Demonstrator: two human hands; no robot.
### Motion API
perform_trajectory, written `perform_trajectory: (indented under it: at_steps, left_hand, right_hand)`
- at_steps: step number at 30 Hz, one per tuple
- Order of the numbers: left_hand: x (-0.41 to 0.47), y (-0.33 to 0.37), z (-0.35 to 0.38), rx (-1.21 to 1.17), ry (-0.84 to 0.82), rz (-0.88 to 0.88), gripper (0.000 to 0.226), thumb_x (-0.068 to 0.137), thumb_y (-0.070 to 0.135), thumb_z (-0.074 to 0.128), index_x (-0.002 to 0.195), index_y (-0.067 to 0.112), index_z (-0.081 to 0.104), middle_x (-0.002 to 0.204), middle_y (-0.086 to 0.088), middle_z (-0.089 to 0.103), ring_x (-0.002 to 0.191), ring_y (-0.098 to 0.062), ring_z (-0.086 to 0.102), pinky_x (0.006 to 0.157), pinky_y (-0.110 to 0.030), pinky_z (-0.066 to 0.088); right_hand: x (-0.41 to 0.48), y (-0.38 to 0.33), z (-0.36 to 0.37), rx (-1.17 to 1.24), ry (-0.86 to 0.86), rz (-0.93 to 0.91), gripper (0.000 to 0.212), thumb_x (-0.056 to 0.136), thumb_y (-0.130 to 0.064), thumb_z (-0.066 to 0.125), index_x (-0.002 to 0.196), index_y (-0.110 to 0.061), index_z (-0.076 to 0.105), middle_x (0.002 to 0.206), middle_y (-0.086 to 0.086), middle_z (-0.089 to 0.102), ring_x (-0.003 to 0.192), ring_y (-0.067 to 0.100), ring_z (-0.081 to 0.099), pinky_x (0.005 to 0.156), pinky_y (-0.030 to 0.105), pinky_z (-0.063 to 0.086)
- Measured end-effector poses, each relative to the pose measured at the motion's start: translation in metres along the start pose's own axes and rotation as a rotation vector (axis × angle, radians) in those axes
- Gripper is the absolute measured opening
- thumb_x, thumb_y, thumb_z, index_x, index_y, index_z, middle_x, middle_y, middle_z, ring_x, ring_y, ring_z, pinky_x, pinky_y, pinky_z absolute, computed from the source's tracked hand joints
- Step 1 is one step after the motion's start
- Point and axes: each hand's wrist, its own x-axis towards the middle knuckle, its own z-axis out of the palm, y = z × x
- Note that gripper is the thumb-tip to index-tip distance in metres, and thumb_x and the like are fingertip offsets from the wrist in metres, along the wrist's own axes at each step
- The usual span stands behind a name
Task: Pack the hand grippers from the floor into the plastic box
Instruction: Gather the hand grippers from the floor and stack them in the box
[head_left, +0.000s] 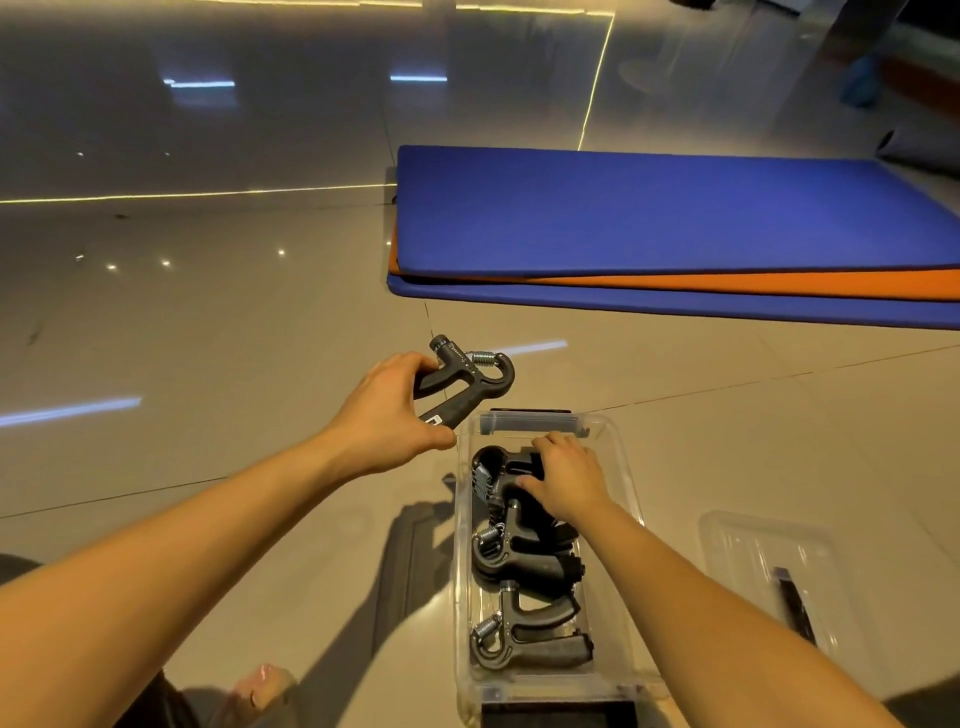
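A clear plastic box (626, 467) stands on the tiled floor in front of me. Several dark grey hand grippers lie inside it, among them one near the front (530, 642) and one in the middle (524, 564). My left hand (387, 410) holds another dark grey hand gripper (467, 376) by its handles, just left of and above the box's far corner. Inside the box, my right hand (566, 478) curls its fingers over the top hand gripper (498, 465) at the far end; most of that gripper is hidden under the hand.
The box's clear lid (769, 566) lies on the floor to the right. Stacked blue and orange mats (675, 234) lie beyond the box. Glossy tiled floor stretches to the left. My knee (265, 686) shows at the bottom.
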Motion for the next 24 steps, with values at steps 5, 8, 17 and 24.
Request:
perform_trajectory:
  at_steps: [5, 8, 17, 24]
  left_hand:
    - [0.004, 0.010, 0.003, -0.044, 0.038, 0.054, 0.071, 0.069, 0.033, 0.086, 0.130, 0.024, 0.051, 0.119, 0.006, 0.053, 0.111, -0.014, 0.053, 0.094, -0.032, 0.049]
    - [0.002, 0.022, 0.005, -0.110, 0.060, 0.088, 0.074, 0.068, 0.034, 0.086, 0.131, 0.025, 0.050, 0.120, 0.007, 0.053, 0.112, -0.013, 0.052, 0.095, -0.032, 0.048]
    - [-0.011, 0.045, 0.007, -0.033, -0.057, 0.216, 0.075, 0.074, 0.044, 0.084, 0.138, 0.029, 0.048, 0.127, 0.011, 0.052, 0.119, -0.010, 0.048, 0.101, -0.035, 0.046]
    - [-0.012, 0.046, -0.008, -0.524, 0.078, -0.212, 0.035, 0.091, 0.038, 0.070, 0.120, 0.019, 0.066, 0.102, 0.000, 0.071, 0.091, -0.013, 0.067, 0.070, -0.024, 0.050]
  right_hand:
    - [-0.003, -0.008, -0.099, 0.525, 0.103, 0.095, 0.031, 0.100, -0.039, 0.056, 0.117, -0.016, 0.070, 0.111, 0.003, 0.072, 0.105, 0.024, 0.066, 0.092, 0.045, 0.056]
    - [-0.020, -0.028, -0.162, 1.057, 0.102, 0.235, 0.030, 0.105, -0.037, 0.048, 0.108, -0.014, 0.068, 0.096, 0.008, 0.075, 0.092, 0.023, 0.073, 0.083, 0.039, 0.061]
    - [-0.063, -0.035, -0.198, 1.365, 0.111, 0.326, 0.024, 0.103, -0.023, 0.057, 0.110, -0.002, 0.066, 0.099, 0.015, 0.076, 0.079, 0.022, 0.078, 0.064, 0.026, 0.060]
    - [-0.077, -0.064, -0.166, 0.804, 0.401, 0.107, 0.006, 0.101, -0.029, 0.061, 0.102, -0.024, 0.064, 0.086, -0.008, 0.068, 0.078, 0.008, 0.069, 0.071, 0.026, 0.059]
